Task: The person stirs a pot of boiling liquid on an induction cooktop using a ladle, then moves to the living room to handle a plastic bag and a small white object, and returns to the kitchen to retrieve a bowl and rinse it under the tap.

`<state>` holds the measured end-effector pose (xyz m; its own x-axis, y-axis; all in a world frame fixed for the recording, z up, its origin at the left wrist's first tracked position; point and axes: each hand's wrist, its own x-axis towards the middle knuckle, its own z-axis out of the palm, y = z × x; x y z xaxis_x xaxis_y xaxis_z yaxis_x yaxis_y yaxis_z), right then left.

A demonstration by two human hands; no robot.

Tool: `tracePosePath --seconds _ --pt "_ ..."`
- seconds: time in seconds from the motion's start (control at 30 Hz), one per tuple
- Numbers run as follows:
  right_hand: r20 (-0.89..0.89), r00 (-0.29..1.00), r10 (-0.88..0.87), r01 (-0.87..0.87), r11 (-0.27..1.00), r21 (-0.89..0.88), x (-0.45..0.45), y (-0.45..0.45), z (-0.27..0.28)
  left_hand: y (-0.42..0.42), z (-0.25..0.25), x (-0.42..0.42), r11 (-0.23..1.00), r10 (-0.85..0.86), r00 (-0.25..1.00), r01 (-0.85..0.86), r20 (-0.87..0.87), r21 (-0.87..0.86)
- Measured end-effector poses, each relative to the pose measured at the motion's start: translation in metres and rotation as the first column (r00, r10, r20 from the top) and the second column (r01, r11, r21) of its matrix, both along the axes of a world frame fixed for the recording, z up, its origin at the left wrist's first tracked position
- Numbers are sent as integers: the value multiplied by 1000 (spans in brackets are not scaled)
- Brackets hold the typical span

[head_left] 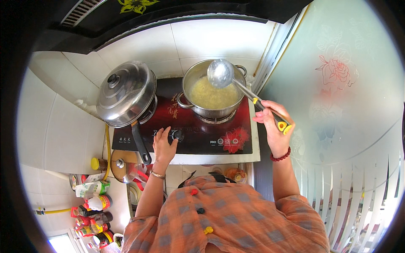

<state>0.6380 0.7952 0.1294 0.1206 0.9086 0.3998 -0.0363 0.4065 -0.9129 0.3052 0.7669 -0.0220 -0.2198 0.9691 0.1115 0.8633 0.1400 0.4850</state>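
Note:
My right hand is closed around the dark handle of a metal ladle. The ladle's bowl is raised over a two-handled steel pot, which holds a yellowish, cloudy liquid and stands on the right burner. My left hand is at the front of the black and red gas hob, its fingers spread beside a round control knob. Whether a finger touches the knob or another one beneath the hand, I cannot tell. On the left burner a frying pan with a black handle sits under a domed steel lid.
A glass lid lies left of the hob's front corner. Several sauce bottles and a yellow-capped jar stand at the left. A yellow gas hose runs by the hob. A frosted glass door borders the right, and a range hood hangs above.

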Motion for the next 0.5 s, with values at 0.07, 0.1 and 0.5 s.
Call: tracePosePath --seconds 0.07,0.1,0.5 --pt "13 1000 -12 11 1000 9 0 0 1 0 -3 -1 1000 3 1000 -3 9 -22" --pt "22 1000 -15 15 1000 12 -1 0 1 0 -4 -2 999 8 1000 -8 6 -34" --pt "-1 1000 -10 10 1000 14 4 -1 8 25 -13 6 992 32 999 -37 -43 -121"
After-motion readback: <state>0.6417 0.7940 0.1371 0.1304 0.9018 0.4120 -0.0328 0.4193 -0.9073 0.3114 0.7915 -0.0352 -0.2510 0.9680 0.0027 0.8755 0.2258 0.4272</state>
